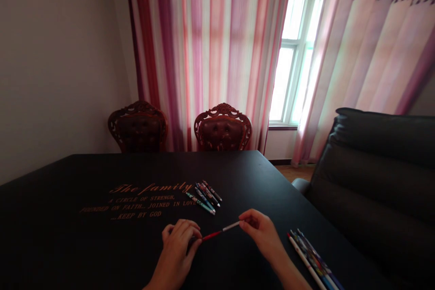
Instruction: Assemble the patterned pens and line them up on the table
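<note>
The left hand (178, 248) and right hand (260, 235) stand apart, each clamped on one end of a single red-and-white pen (220, 231), which spans the gap between them over the black worktop (68, 235). Just beyond the pen lies a loose group of about five pens (205, 196). Beside the right hand, a second bunch of at least four pens (307, 253) lies near the worktop's edge. Gold lettering (149, 199) crosses the surface. Past the worktop stand two carved wooden chairs (222, 129) with buttoned leather backs, pink-striped curtains (204, 54) and one window (294, 54); a dark leather sofa (374, 181) sits to the right.
</note>
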{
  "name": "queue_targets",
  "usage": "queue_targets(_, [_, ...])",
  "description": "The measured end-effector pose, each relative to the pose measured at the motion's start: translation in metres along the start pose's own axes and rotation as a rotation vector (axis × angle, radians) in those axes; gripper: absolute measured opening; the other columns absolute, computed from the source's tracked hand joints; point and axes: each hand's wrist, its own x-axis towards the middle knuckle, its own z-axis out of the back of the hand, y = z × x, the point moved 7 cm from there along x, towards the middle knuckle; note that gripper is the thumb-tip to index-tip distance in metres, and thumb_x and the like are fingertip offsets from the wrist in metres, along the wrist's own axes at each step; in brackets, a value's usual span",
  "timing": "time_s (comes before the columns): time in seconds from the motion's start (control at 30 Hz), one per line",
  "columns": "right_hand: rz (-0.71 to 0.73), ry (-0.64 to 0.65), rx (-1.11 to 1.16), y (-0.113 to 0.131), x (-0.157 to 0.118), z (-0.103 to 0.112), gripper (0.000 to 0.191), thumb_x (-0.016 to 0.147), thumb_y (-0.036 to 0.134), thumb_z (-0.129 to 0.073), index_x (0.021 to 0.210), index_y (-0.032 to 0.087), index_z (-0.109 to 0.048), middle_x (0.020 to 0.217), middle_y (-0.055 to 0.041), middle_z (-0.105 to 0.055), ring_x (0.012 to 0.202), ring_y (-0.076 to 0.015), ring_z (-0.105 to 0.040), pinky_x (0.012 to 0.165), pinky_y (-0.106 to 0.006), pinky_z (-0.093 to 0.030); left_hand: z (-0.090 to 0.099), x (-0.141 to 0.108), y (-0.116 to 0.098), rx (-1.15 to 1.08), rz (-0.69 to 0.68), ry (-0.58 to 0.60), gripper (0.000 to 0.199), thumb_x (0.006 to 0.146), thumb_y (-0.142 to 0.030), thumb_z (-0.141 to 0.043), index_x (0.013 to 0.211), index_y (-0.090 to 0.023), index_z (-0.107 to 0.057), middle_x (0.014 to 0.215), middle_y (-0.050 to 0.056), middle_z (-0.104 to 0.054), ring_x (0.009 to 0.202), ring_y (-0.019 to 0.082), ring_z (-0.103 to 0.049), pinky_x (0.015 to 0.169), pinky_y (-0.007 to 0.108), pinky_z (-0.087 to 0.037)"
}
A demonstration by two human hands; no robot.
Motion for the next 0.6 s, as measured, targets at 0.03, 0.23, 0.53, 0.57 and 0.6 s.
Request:
queue_targets(0.03, [0.000, 0.003, 0.002, 0.000, 0.000, 0.000, 0.017, 0.074, 0.031, -0.068, 0.085, 0.017, -0.071, 0.072, -0.0017, -0.065, 0.067, -0.0174, -0.057, 0.062, -0.028, -0.043, 0.000, 0.000, 0.000, -0.001, -0.002, -0.001, 0.012, 0.087, -0.017, -0.057, 0.087, -0.028, -0.061, 0.100, 0.000, -0.068, 0.098, 0.021, -0.059, 0.089, 0.042, -0.029])
queue_targets(0.23, [-0.011, 0.041, 0.017, -0.004, -0.001, -0.009, 0.017, 0.073, 0.030, -0.069, 0.084, 0.017, -0.070, 0.072, -0.0016, -0.065, 0.068, -0.0176, -0.057, 0.063, -0.028, -0.043, 0.002, 0.000, -0.004, -0.006, -0.014, 0.005, 0.012, 0.088, -0.017, -0.057, 0.088, -0.028, -0.061, 0.100, -0.001, -0.067, 0.099, 0.021, -0.059, 0.090, 0.042, -0.029])
queue_targets(0.53, [-0.063, 0.140, 0.081, 0.001, -0.013, -0.038, 0.015, 0.069, 0.027, -0.075, 0.079, 0.017, -0.071, 0.070, -0.0003, -0.065, 0.066, -0.0160, -0.057, 0.061, -0.026, -0.042, 0.001, -0.003, -0.017, -0.039, -0.074, 0.069, 0.009, 0.093, -0.022, -0.053, 0.091, -0.028, -0.060, 0.086, -0.002, -0.068, 0.083, 0.018, -0.062, 0.089, 0.041, -0.030])
queue_targets(0.57, [-0.069, 0.150, 0.097, 0.001, -0.015, -0.041, 0.016, 0.068, 0.027, -0.076, 0.078, 0.016, -0.071, 0.069, -0.0003, -0.066, 0.066, -0.0159, -0.057, 0.061, -0.026, -0.042, 0.000, -0.003, -0.018, -0.046, -0.080, 0.073, 0.009, 0.092, -0.021, -0.053, 0.091, -0.028, -0.059, 0.086, -0.002, -0.068, 0.084, 0.018, -0.062, 0.088, 0.040, -0.030])
queue_targets(0.6, [-0.075, 0.157, 0.114, 0.000, -0.016, -0.045, 0.016, 0.068, 0.028, -0.076, 0.078, 0.016, -0.070, 0.069, -0.0002, -0.066, 0.066, -0.0157, -0.057, 0.061, -0.025, -0.042, 0.000, -0.004, -0.019, -0.053, -0.083, 0.072, 0.009, 0.092, -0.020, -0.053, 0.092, -0.028, -0.059, 0.086, -0.003, -0.068, 0.084, 0.018, -0.062, 0.088, 0.040, -0.030])
